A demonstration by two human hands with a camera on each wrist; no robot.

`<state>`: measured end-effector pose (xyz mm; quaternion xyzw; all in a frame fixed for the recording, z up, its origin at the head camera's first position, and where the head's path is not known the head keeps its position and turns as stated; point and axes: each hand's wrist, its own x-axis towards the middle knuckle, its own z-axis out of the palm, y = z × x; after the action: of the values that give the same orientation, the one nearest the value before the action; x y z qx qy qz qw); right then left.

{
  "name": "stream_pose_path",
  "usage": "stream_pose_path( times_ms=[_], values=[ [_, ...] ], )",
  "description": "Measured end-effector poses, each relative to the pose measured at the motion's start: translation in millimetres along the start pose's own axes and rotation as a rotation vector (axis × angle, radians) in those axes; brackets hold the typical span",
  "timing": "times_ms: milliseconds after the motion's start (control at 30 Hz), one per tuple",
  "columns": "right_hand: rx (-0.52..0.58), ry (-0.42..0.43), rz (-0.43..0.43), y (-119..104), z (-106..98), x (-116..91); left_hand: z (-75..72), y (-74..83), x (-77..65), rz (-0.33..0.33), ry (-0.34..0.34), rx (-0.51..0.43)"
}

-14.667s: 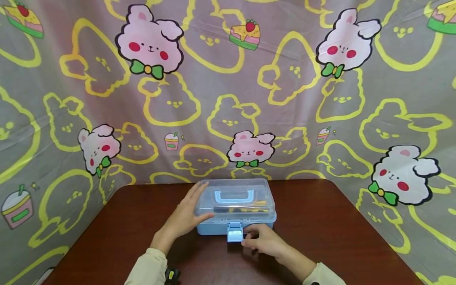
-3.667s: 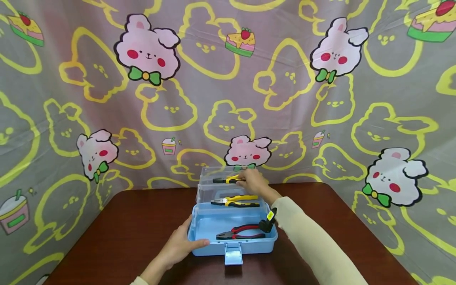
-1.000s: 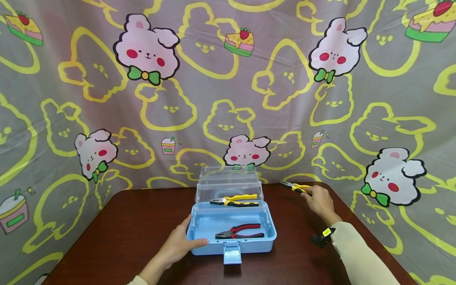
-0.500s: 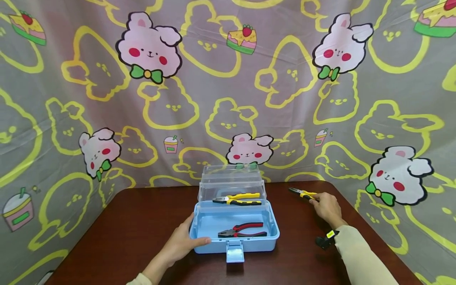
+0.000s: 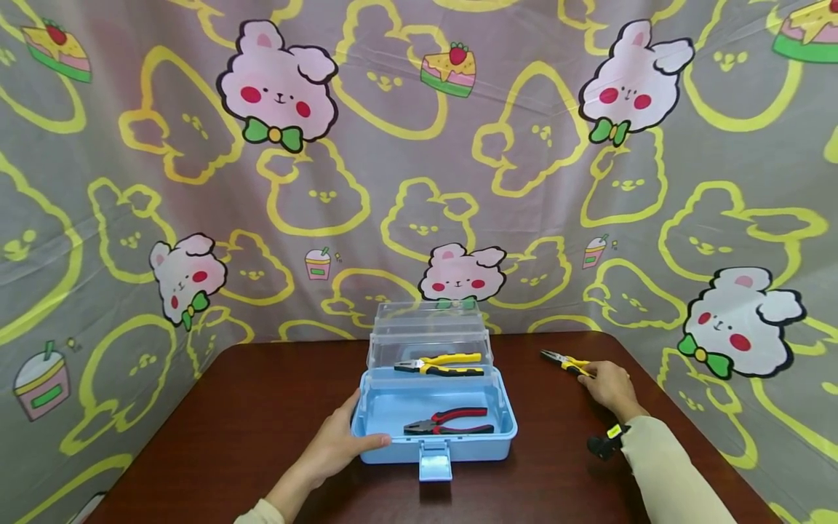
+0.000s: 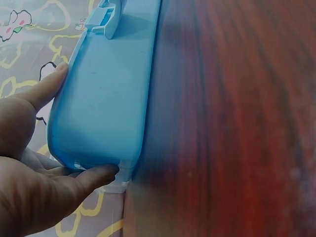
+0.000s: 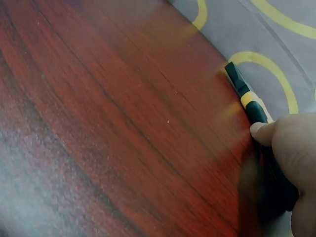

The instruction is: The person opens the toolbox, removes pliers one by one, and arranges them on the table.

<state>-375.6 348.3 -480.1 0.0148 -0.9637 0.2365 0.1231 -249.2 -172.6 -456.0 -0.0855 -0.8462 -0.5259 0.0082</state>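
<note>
My right hand [image 5: 610, 386] grips the handles of the yellow-and-black needle-nose pliers [image 5: 567, 361] low over the table [image 5: 262, 407] at the far right, well apart from the blue toolbox [image 5: 435, 415]; my left hand [image 5: 340, 444] clasps the box's near-left corner, thumb on the front wall. I judge the risk is the pliers landing close to the right edge and slipping off, or my left hand shoving the open box; a second ago the pliers were held higher, and 3.7 s ago they lay in the top clear tray [image 5: 428, 320], now bare.

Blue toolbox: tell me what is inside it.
The blue toolbox base holds red-handled pliers; its clear tray holds yellow-handled pliers. Under the tray is hidden.
</note>
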Motion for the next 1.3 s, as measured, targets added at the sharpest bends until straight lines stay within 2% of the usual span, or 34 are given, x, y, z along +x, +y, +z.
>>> stream_pose_path(
  times_ms=[167, 467, 767, 1000, 1300],
  values=[
    [-0.016, -0.025, 0.002, 1.7, -0.3, 1.2, 0.6, 0.2, -0.5, -0.014, 0.005, 0.007],
    [-0.027, -0.017, -0.067, 2.4, 0.5, 2.4, 0.6, -0.9, 0.4, -0.017, 0.013, 0.013],
    [0.018, 0.054, -0.12, -1.1, -5.5, 5.9, 0.3, -1.0, 1.5, -0.008, 0.001, 0.004],
    [0.027, 0.064, -0.207, -15.6, -10.5, 12.5, 0.8, -0.8, 1.4, -0.016, -0.001, 0.007],
    [0.044, 0.062, -0.327, -46.7, -16.4, 15.2, 0.3, -1.1, 1.2, -0.013, 0.0, 0.009]
  ],
)
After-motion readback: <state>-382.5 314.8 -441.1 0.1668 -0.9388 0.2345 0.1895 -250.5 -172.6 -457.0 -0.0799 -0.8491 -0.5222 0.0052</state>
